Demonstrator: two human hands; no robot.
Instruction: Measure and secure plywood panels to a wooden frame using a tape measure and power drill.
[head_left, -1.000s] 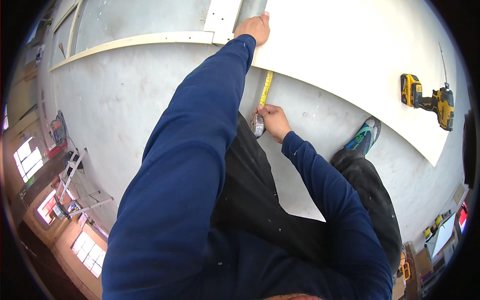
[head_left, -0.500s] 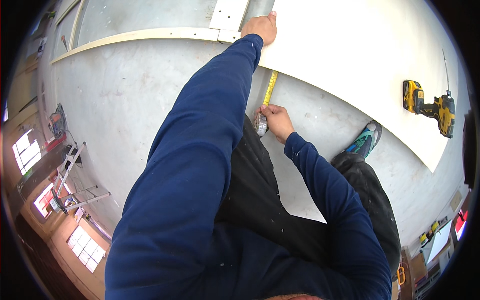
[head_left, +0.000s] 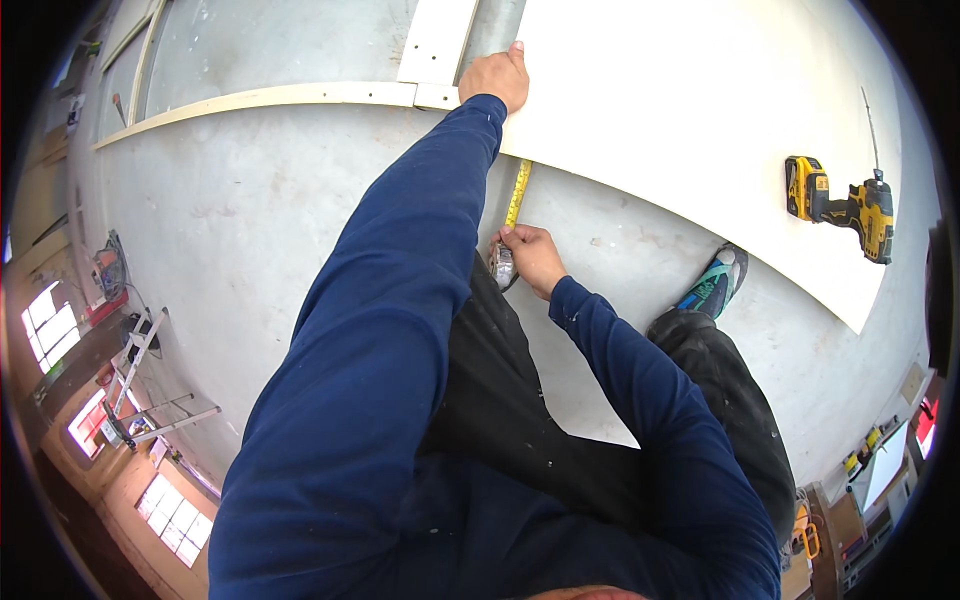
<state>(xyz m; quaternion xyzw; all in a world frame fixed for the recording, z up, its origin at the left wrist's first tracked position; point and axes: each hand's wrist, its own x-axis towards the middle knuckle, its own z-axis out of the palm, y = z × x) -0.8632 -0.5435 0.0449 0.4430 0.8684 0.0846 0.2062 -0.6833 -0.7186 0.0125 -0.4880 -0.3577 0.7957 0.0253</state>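
Observation:
My left hand (head_left: 497, 76) reaches far forward and rests on the near-left corner of a large pale board (head_left: 680, 130) lying on the concrete floor; its fingers are curled, and what they pinch is hidden. My right hand (head_left: 532, 258) grips a silver tape measure case (head_left: 503, 266) close to my knee. The yellow tape blade (head_left: 517, 193) runs from the case up along the board's edge toward my left hand.
A yellow and black cordless drill (head_left: 840, 205) lies on the board at the right. A long pale wood strip (head_left: 270, 99) and a short plank (head_left: 438, 40) lie on the floor beyond. My shoe (head_left: 712, 283) stands by the board's edge. A ladder (head_left: 135, 375) is at the left.
Both hands keep their hold. The whole scene has shifted slightly as my head moved; the tape stays stretched along the board's edge.

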